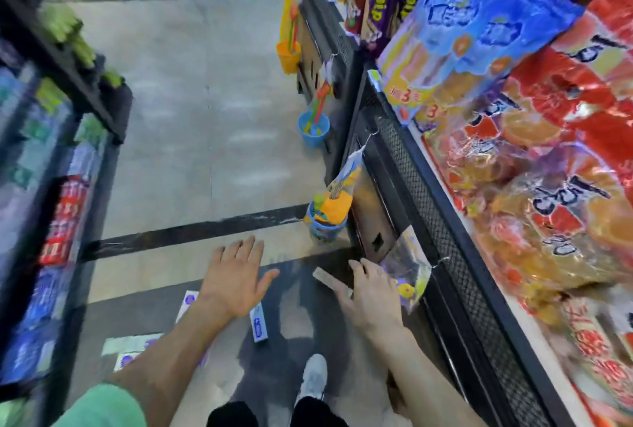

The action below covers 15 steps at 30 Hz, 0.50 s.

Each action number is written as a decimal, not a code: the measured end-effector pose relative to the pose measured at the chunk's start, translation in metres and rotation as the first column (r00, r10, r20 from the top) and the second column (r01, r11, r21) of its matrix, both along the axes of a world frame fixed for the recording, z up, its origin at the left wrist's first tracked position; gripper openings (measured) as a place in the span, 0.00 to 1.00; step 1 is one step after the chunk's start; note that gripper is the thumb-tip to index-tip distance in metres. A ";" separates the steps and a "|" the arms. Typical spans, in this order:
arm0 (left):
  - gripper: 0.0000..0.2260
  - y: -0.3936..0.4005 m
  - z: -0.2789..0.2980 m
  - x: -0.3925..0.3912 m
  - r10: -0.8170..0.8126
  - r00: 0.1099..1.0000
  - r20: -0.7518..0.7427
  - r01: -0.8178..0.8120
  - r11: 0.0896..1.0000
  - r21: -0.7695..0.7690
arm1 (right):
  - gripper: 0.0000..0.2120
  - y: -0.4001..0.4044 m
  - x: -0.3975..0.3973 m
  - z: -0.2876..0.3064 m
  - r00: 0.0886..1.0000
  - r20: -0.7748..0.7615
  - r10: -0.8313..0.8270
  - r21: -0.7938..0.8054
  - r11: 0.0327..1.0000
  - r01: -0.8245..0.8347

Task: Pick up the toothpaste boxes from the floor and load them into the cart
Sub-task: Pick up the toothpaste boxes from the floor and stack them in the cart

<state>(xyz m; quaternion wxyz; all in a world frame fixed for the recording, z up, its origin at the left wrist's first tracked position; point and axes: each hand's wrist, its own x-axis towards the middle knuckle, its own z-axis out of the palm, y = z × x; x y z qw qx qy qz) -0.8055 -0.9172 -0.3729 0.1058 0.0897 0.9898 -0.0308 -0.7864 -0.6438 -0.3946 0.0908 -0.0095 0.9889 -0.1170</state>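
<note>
Several white and blue toothpaste boxes lie on the dark floor below my arms: one [259, 323] just under my left hand, another [186, 305] to its left, and two more [132, 341] near the left shelf. My left hand [236, 277] hovers over them with the fingers spread and holds nothing. Further right, my right hand [371, 293] grips a pale toothpaste box [329, 278] between thumb and fingers, close to the right shelf's base. I see no cart. The picture is blurred by motion.
A black shelf [445, 221] full of snack bags runs along the right, with toy buckets [327, 221] hanging off its side. Another stocked rack [68, 186] lines the left. A tiled aisle floor [205, 118] lies between them. My shoe [313, 375] stands below.
</note>
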 end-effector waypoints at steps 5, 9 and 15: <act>0.35 0.006 -0.053 -0.045 0.028 0.997 0.069 -0.030 0.999 0.033 | 0.42 -0.001 -0.059 -0.052 0.997 0.074 -0.001 -0.056 0.998 0.005; 0.36 0.002 -0.125 -0.075 0.057 0.992 0.116 -0.065 0.996 0.065 | 0.44 -0.019 -0.087 -0.120 0.995 0.100 0.017 -0.049 0.999 -0.012; 0.36 -0.020 -0.309 -0.102 0.105 0.988 0.115 -0.113 0.991 0.064 | 0.34 -0.043 -0.117 -0.309 0.995 0.082 -0.059 -0.089 0.994 0.066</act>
